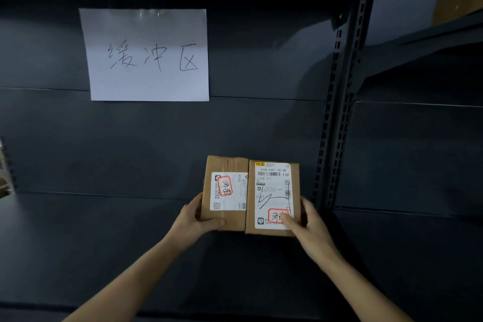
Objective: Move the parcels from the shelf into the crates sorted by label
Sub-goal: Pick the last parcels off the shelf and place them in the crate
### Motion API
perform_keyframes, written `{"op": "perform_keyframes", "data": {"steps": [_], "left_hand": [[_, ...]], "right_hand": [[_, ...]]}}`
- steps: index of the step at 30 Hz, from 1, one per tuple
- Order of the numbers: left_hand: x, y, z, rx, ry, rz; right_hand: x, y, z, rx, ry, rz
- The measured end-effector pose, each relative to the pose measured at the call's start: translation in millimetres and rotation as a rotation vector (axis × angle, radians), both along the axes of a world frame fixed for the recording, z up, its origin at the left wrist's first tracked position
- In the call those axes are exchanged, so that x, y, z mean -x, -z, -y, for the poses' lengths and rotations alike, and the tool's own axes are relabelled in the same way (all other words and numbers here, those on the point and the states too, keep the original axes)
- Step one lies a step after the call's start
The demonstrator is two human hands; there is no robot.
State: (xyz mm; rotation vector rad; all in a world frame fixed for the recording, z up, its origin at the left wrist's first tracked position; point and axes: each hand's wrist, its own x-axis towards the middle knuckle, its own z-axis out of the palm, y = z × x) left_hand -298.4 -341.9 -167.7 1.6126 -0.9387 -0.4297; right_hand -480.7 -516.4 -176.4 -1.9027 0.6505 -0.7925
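Two small cardboard parcels, the left parcel [226, 192] and the right parcel [273, 197], are held side by side with their long edges touching and printed labels facing the camera, low over the dark shelf [104, 230]. Whether they rest on it or are lifted clear cannot be told. Each label carries a red-bordered handwritten mark, and the two marks appear alike. The left hand [194, 217] grasps the left parcel's outer lower corner, thumb across the front. The right hand [307, 222] grasps the right parcel likewise, its fingers [304, 206] curled round the outer edge and its thumb on the label. The boxes look stiff, taped and probably light. Pressing inward on the outer edges should keep the pair together, but the glossy labels may slip under a thumb. A handwritten paper sign [147, 55] hangs on the back panel, beside a perforated upright [337, 125].
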Motion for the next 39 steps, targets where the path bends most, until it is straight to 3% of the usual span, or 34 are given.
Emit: {"op": "perform_keyframes", "data": {"steps": [7, 22, 31, 39], "left_hand": [[7, 4, -15, 0.022, -0.027, -0.064], [7, -5, -94, 0.058, -0.288, 0.0], [0, -12, -203, 0.116, -0.397, -0.021], [2, -8, -355, 0.199, -0.554, -0.044]], "right_hand": [[-3, 2, 1, 0.026, -0.058, -0.018], [-48, -8, -50, 0.057, -0.269, 0.014], [-93, -16, -142, 0.063, -0.409, 0.007], [-139, -17, -278, 0.139, -0.587, 0.007]]}}
